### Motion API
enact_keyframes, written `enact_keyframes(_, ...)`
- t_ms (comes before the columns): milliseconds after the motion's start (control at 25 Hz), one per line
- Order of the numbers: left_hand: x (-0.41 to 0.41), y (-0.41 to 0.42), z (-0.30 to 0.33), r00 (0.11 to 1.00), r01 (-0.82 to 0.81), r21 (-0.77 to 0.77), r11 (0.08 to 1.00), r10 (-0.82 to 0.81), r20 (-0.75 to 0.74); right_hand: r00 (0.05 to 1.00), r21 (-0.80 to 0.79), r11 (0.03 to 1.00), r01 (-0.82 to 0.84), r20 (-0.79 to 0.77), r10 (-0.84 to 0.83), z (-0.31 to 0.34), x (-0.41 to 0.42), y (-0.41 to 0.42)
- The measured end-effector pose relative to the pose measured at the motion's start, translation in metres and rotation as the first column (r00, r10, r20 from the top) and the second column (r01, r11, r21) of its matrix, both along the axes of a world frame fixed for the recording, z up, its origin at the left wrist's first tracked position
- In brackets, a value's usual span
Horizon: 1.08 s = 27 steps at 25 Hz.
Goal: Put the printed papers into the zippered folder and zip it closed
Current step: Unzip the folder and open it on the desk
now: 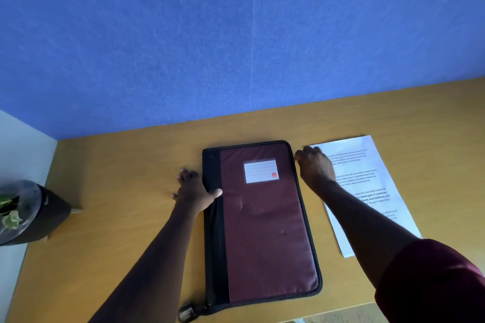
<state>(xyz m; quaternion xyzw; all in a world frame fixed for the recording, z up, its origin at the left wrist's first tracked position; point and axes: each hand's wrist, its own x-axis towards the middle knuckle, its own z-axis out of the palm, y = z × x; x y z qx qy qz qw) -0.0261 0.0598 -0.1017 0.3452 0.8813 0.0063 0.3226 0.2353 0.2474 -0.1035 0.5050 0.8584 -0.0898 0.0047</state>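
A dark red folder (262, 220) with a black zipper around its edge lies flat and closed on the wooden table (118, 191). It has a black strip down its left side and a small white label (260, 171) near its top. A zipper pull (187, 311) sticks out at the bottom left corner of the folder.

The left hand (193, 190) rests beside the left edge of the folder. Its fingers are spread out flat on the table, and its thumb reaches across onto the black strip. It is not holding anything.

The right hand (313, 164) is at the top right corner of the folder. Its fingers are curled and touch the zipper edge there (it is hard to see if they pinch anything, so one cannot tell what it holds). A dark red sleeve (433, 280) covers the upper part of the right arm.

The printed papers (367, 191) lie flat on the table just to the right of the folder, and the right arm crosses over part of them. They are white with lines of black writing, too blurry to read.

Far to the left of the folder, a dark pot (39, 215) with green leaves sits at the table's edge. Behind the folder a blue wall (236, 34) rises from the back of the table.
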Motion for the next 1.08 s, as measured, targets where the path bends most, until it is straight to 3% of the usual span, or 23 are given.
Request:
enact_keyframes(400, 0.004, -0.022, 0.003, 0.999, 0.000, 0.064, 0.998, -0.004, 0.054, 1.000, -0.036, 0.999, 0.025, 0.009, -0.025, 0.001, 0.028, -0.057)
enact_keyframes(1080, 0.063, -0.141, -0.016, 0.974, 0.226, 0.128, 0.966, -0.228, 0.003, 0.996, -0.082, 0.993, 0.089, 0.010, -0.089, 0.004, 0.079, -0.155)
